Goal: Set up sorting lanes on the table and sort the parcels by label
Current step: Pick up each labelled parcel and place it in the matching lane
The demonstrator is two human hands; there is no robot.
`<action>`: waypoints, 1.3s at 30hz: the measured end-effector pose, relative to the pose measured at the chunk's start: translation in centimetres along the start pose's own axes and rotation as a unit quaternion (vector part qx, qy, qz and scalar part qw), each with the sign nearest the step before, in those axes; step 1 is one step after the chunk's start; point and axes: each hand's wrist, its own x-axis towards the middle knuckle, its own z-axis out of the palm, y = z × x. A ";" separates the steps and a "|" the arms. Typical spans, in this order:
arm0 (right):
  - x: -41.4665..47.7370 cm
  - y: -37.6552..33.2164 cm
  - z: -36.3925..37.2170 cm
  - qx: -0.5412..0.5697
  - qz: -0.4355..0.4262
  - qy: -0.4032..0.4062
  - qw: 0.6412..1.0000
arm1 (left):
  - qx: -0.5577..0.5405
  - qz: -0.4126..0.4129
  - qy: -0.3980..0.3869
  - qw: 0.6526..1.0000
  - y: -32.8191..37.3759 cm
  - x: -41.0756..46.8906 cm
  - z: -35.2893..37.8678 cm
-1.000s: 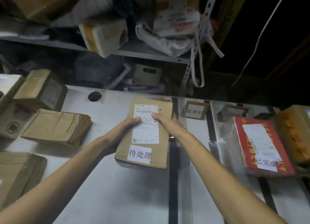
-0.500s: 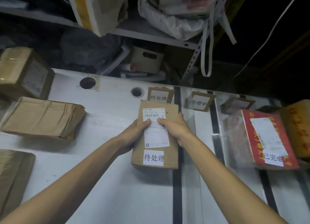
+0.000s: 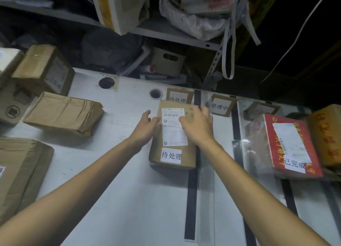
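Note:
A brown cardboard parcel (image 3: 173, 146) with a shipping label and a white 待处理 sticker lies flat on the white table (image 3: 110, 181). It sits just in front of the small 待处理 lane sign (image 3: 178, 98), left of a black tape line (image 3: 191, 199). My left hand (image 3: 147, 127) is at the parcel's left edge with fingers apart, the fingertips touching it. My right hand (image 3: 197, 126) hovers palm down over its top right part, fingers spread and blurred. Signs 处理中 (image 3: 220, 106) and a third one (image 3: 262, 110) head the lanes to the right.
A red parcel marked 已完成 (image 3: 293, 146) lies in the right lane beside an orange-printed box (image 3: 326, 135). Several brown parcels (image 3: 62, 113) crowd the table's left side. Two round holes (image 3: 156, 93) pierce the table's far edge. A loaded shelf (image 3: 166, 33) stands behind.
The parcel has gone forward and down onto the table below the 待处理 sign. Both hands have loosened from gripping its sides and spread their fingers.

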 end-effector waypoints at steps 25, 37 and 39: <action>-3.0 -24.6 12.6 -0.031 -0.268 -0.301 0.915 | 0.035 0.082 0.240 0.967 -3.0 -12.6 -28.3; 3.0 -23.4 26.1 -0.401 -0.272 -0.239 0.841 | 0.154 0.076 0.175 0.969 -9.2 -1.0 -33.2; 3.3 -23.5 26.5 -0.402 -0.271 -0.233 0.843 | 0.162 0.082 0.184 0.966 -9.4 -0.6 -33.4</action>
